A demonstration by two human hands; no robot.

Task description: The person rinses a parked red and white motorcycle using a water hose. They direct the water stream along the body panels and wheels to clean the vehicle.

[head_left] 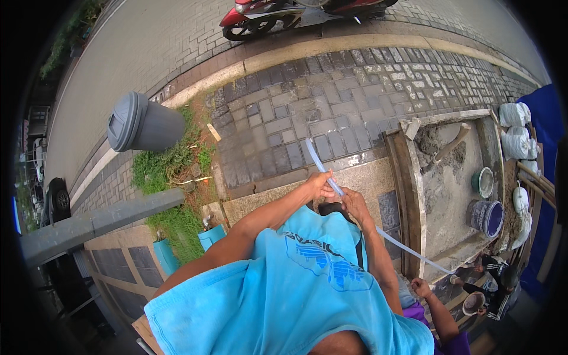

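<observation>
Blue-tinted, see-through hose [317,157] lies across both hands in front of the person's bright blue shirt [299,278], its free end pointing out over wet-looking grey paving bricks [279,129]. Left-hand fingers are clamped around it nearer that end, the left hand [319,184] being slightly ahead of the right hand [354,205], whose fingers are also closed on it, just beside. From there the hose passes under the right forearm, shows again beyond it and slants across the lower corner of a wood-edged mixing trough [419,198]. Inside the trough, a wooden handle [452,144] leans in a heap of grey mix, with a green bucket [485,182] and a purple-lined bucket [486,218] at the far right side. White sacks [516,142] stand beyond, next to a blue tarp [547,118]. At lower right, a co-worker's bare hand [421,288] is near the hose, apart from it. Off to the left stands a grey lidded bin [155,125] beside grass; a red motorcycle [290,19] is parked ahead.
</observation>
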